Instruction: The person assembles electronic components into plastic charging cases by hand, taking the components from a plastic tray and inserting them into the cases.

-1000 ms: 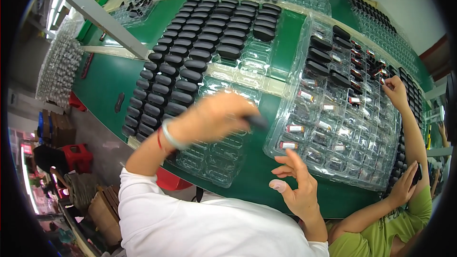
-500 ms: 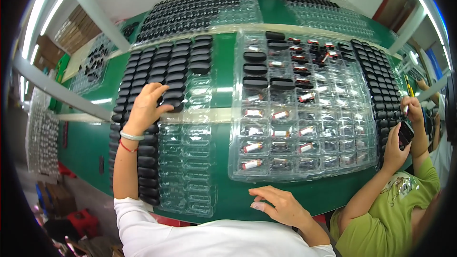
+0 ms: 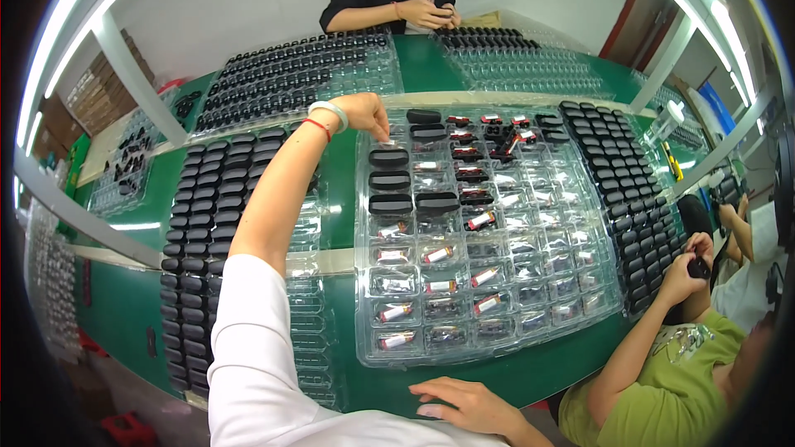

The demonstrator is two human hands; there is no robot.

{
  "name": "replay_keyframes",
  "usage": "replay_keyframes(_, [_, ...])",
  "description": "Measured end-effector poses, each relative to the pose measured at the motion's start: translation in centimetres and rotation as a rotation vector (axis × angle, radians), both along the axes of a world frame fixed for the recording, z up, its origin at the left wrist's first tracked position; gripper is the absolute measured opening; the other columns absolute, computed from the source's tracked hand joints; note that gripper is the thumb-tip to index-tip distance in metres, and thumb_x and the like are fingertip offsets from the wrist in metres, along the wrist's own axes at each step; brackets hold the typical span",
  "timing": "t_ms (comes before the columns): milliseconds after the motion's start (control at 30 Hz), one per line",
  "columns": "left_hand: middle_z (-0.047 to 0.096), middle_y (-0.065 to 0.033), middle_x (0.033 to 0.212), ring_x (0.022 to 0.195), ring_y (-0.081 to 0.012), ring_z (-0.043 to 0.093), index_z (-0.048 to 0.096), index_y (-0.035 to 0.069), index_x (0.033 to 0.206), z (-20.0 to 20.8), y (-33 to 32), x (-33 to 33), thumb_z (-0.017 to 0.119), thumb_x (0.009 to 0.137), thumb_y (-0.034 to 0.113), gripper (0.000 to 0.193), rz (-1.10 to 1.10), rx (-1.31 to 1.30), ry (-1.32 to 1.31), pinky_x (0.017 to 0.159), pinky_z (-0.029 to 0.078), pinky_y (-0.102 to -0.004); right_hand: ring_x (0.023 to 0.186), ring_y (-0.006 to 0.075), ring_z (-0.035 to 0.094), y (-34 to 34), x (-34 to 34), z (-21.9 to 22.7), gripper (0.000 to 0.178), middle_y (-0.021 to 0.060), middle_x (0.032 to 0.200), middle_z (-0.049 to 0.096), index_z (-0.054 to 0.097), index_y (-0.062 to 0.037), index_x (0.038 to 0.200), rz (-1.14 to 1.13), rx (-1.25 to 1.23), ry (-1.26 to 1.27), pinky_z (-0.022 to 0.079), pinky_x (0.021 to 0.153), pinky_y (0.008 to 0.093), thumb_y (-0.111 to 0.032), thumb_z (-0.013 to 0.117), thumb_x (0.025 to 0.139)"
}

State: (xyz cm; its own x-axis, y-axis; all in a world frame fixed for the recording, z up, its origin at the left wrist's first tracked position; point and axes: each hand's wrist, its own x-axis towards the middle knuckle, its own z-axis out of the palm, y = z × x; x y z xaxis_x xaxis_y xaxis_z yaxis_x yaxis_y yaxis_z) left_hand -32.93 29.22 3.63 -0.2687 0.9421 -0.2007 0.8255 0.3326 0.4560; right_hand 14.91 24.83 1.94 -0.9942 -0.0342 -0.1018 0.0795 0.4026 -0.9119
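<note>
My left hand reaches over the far left corner of a clear plastic tray, fingertips pinched together and pointing down into a compartment. Whatever is between them is too small to make out. Just nearer than the fingertips lies a black rounded case in the tray's left column, with others below it. Small red pieces with white labels, such as one battery-like piece, lie in several compartments. Dark red-and-black parts are heaped at the far side. My right hand hovers or rests by the table's front edge, fingers spread, holding nothing.
Black cases fill a tray on the left and another on the right. A person in green at the right handles a small black part. Across the green table, a person in a dark jacket works behind more trays.
My left hand has moved from the left tray of black cases, up and right, to the far left corner of the middle tray. My right hand stays near the front edge. The view has shifted.
</note>
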Motion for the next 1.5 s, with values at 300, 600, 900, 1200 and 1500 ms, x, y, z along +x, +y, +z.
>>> replay_keyframes(300, [0.068,-0.0074,0.082,0.073,-0.0144,0.063,0.068,0.002,0.091,-1.0,1.0,1.8,0.071,0.072,0.012,0.021,-0.092,-0.077,-0.032,0.067,0.05,-0.027,0.081,0.0231,0.064,3.6,-1.0,1.8,0.025,0.0119,0.096,0.064,0.063,-0.004,0.103,-0.01,-0.022,0.082,0.052,0.07,0.031,-0.013,0.064,0.08])
replay_keyframes(600, [0.061,-0.0057,0.087,0.079,-0.0124,0.06,0.052,0.001,0.109,2.9,-2.9,5.4,0.045,0.083,0.003,0.028,0.113,0.244,-0.28,0.067,0.051,-0.0264,0.09,0.0273,0.054,15.6,-10.5,1.4,0.018,0.0117,0.093,0.057,0.061,-0.001,0.093,-0.389,0.687,0.458,0.044,0.079,0.0364,-0.003,0.062,0.076])
replay_keyframes(900, [0.054,-0.0117,0.104,0.097,-0.0211,0.057,0.038,0.003,0.129,5.4,-15.6,17.3,0.034,0.088,0.002,0.041,0.379,0.186,-0.948,0.08,0.054,-0.035,0.092,0.026,0.049,18.8,-13.5,-0.3,0.016,0.0082,0.093,0.053,0.061,-0.003,0.091,-0.144,0.871,0.326,0.042,0.08,0.0355,-0.002,0.063,0.075])
replay_keyframes(1200, [0.049,-0.0148,0.116,0.111,-0.0293,0.052,0.019,0.002,0.139,2.8,-26.7,26.9,0.05,0.088,-0.002,0.06,0.613,0.256,-1.561,0.09,0.048,-0.0375,0.078,0.009,0.056,11.6,-6.4,2.5,0.024,0.0046,0.09,0.059,0.053,0.0046,0.109,-0.515,-0.632,0.099,0.049,0.067,0.0243,-0.01,0.052,0.09])
replay_keyframes(1500, [0.054,-0.0174,0.11,0.102,-0.0269,0.058,0.028,-0.002,0.135,1.3,-27.2,30.7,0.058,0.081,-0.003,0.062,0.672,0.355,-1.547,0.078,0.055,-0.0327,0.077,0.0141,0.06,6.3,-2.0,2.7,0.035,0.0085,0.087,0.06,0.05,0.0082,0.116,-0.44,-0.754,0.006,0.053,0.069,0.0274,-0.011,0.056,0.088])
